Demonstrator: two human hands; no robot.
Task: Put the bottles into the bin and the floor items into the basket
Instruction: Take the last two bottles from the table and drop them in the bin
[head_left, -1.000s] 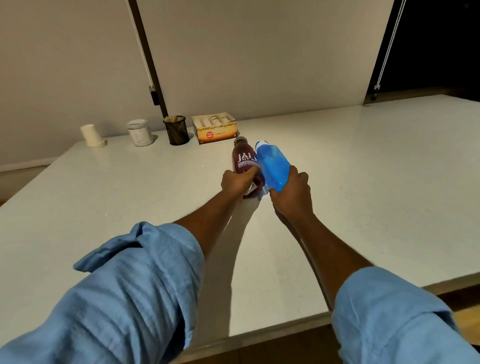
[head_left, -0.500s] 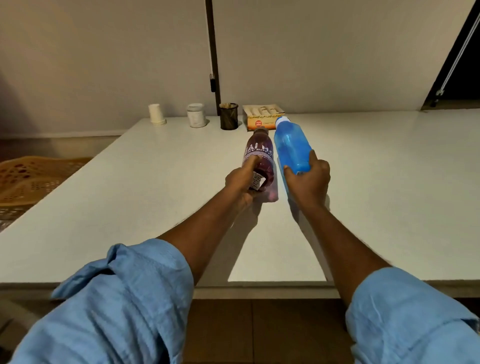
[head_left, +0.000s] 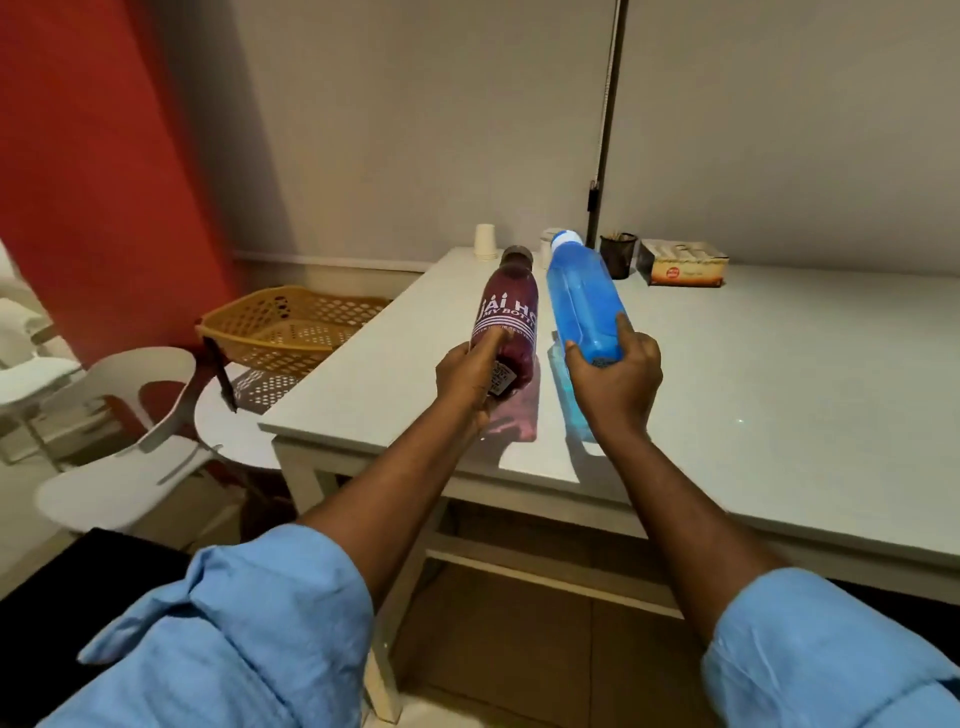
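My left hand (head_left: 467, 376) grips the lower end of a dark purple bottle (head_left: 506, 312) with white lettering and a dark cap. My right hand (head_left: 615, 382) grips the base of a translucent blue bottle (head_left: 584, 299) with a white cap. Both bottles are held tilted away from me, side by side, above the near left part of the white table (head_left: 753, 364). An orange plastic basket (head_left: 291, 325) sits on a white chair to the left of the table. No bin is in view.
At the table's far edge stand a white paper cup (head_left: 485, 240), a black mesh pen holder (head_left: 618, 254) and an orange-and-white box (head_left: 683, 262). White chairs (head_left: 124, 441) stand at the left by a red wall. A black surface lies at the lower left.
Both bottles have been lifted off the table and carried toward me. My view has swung left, bringing the basket, the chairs and the red wall into sight.
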